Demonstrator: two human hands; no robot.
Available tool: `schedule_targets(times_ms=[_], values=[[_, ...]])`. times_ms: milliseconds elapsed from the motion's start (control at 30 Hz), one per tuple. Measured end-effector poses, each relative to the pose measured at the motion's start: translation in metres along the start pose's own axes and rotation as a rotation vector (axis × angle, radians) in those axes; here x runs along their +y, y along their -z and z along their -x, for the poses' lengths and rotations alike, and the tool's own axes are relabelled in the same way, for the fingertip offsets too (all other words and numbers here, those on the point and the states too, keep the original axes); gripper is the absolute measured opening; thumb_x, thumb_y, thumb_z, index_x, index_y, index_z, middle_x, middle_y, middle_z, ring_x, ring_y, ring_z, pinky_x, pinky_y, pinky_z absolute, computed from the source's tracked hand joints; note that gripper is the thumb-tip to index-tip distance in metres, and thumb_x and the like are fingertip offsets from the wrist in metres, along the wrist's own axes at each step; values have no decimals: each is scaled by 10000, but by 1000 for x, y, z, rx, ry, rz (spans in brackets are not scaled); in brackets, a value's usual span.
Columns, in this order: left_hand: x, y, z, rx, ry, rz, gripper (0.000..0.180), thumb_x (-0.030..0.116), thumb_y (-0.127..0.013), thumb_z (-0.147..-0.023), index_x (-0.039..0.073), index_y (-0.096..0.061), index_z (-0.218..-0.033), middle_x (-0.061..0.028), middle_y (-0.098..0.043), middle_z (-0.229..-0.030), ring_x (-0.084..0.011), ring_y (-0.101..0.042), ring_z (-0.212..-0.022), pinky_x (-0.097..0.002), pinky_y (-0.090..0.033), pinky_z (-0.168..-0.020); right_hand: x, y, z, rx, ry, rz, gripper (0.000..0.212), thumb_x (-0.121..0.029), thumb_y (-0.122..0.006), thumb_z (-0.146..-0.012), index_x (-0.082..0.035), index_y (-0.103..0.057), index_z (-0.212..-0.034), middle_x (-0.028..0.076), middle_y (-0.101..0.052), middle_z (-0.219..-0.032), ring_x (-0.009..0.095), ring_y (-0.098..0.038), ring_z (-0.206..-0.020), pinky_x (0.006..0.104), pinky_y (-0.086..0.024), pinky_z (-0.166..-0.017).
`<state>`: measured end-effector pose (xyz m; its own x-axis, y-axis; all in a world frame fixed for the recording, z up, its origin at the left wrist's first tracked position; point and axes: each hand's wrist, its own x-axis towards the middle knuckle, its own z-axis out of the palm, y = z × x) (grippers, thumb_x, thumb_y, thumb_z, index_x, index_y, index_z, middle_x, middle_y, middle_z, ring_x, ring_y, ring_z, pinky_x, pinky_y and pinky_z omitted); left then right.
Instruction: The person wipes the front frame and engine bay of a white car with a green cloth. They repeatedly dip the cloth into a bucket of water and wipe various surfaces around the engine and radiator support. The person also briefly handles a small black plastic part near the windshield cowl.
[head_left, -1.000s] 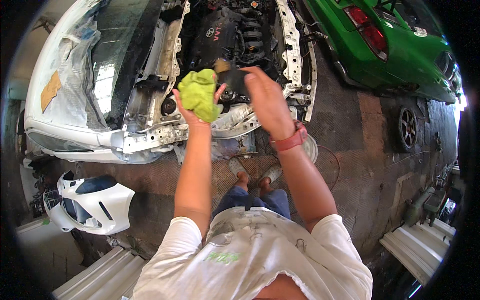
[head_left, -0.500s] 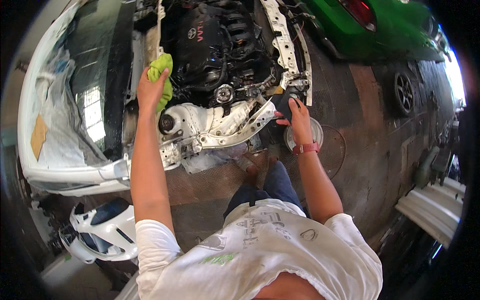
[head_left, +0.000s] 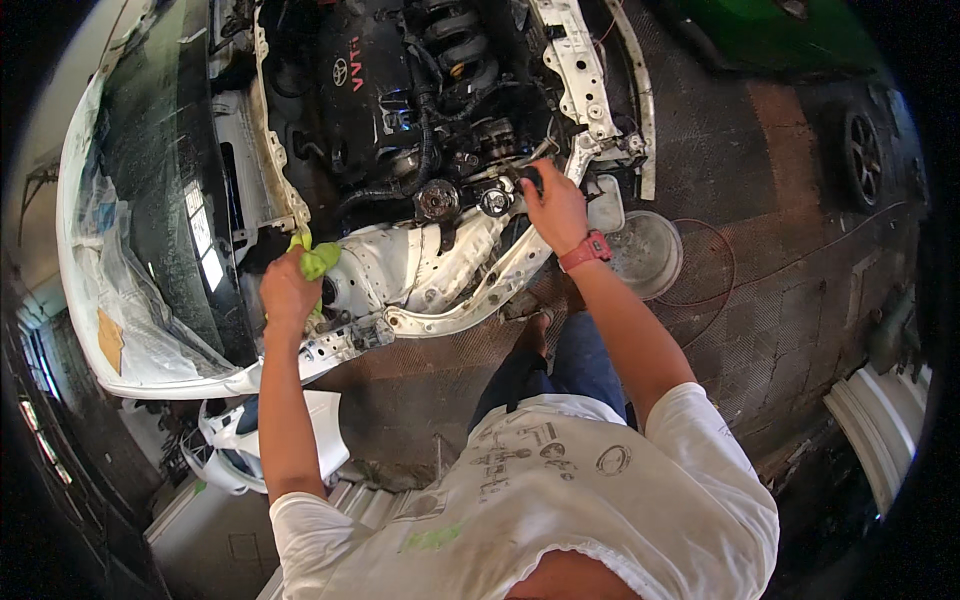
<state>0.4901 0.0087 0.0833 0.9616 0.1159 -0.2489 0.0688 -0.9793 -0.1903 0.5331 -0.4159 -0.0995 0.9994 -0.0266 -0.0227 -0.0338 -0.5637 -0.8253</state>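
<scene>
I stand at the side of a white car's engine bay. My left hand (head_left: pixel 290 290) is closed round a crumpled yellow-green cloth (head_left: pixel 320 260), against the white inner fender panel (head_left: pixel 378 268) near the windshield's corner. My right hand (head_left: pixel 556 208), with a red watch at the wrist, reaches over the front corner of the bay. Its fingers are bent round a small dark piece (head_left: pixel 530 180), mostly hidden, just beside a round metal cap (head_left: pixel 495 200). Beyond both hands lies the engine with its black cover (head_left: pixel 365 95).
A round metal basin (head_left: pixel 655 262) sits on the floor right of the bay, beside a thin red hose (head_left: pixel 735 262). The white front rail (head_left: pixel 580 65) borders the bay. Plastic sheeting (head_left: pixel 140 290) covers part of the windshield. A white bumper (head_left: pixel 315 430) lies behind; a wheel (head_left: pixel 862 160) stands far right.
My right hand has moved left and inward, from the outer front corner to over the engine bay. My left hand with the cloth has come lower and nearer; the view has shifted too.
</scene>
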Motion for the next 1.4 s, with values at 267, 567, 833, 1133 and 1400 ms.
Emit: schedule_targets(times_ms=[267,567,833,1133,1400], values=[[20,44,-86,419,222,62,599,473,-928,-826,55,-709,-1193,-203,-774,-1049,-433,-741,-974,-511,-582,-845,5,-21,-13,-63,-91,83,230,-213,-636,-1038,-40,-626,-1190,213,-755,-969,463,-710,-877,565,-557,-787],[11,-2,-195,395,230,-140,566,496,-854,-897,167,-682,-1324,-157,-688,-1170,-430,-688,-1079,-545,-566,-885,3,-23,-19,-145,-92,181,201,-187,-635,-1033,-45,-645,-1175,209,-761,-992,445,-710,-915,546,-557,-832],[15,0,-163,285,-1,-204,558,120,-849,-803,235,-725,-1334,-126,-641,-1294,-405,-645,-1208,-516,-601,-915,5,-27,-16,-168,-93,262,176,-195,-635,-1030,-56,-661,-1136,193,-764,-988,435,-712,-907,543,-559,-821],[25,39,-86,86,20,-81,543,279,-975,-733,71,-745,-1179,-130,-659,-1297,-376,-670,-1150,-489,-590,-922,4,-25,-18,-164,-100,224,171,-201,-636,-1036,-60,-655,-1131,186,-761,-975,426,-719,-908,527,-563,-831],[41,7,-16,-333,50,2,870,247,-1039,-626,52,-652,-1381,-165,-537,-1540,-415,-490,-1428,-503,-536,-1104,7,-26,-17,-142,-83,209,170,-203,-645,-1031,-62,-659,-1124,187,-758,-964,431,-715,-887,524,-558,-815]])
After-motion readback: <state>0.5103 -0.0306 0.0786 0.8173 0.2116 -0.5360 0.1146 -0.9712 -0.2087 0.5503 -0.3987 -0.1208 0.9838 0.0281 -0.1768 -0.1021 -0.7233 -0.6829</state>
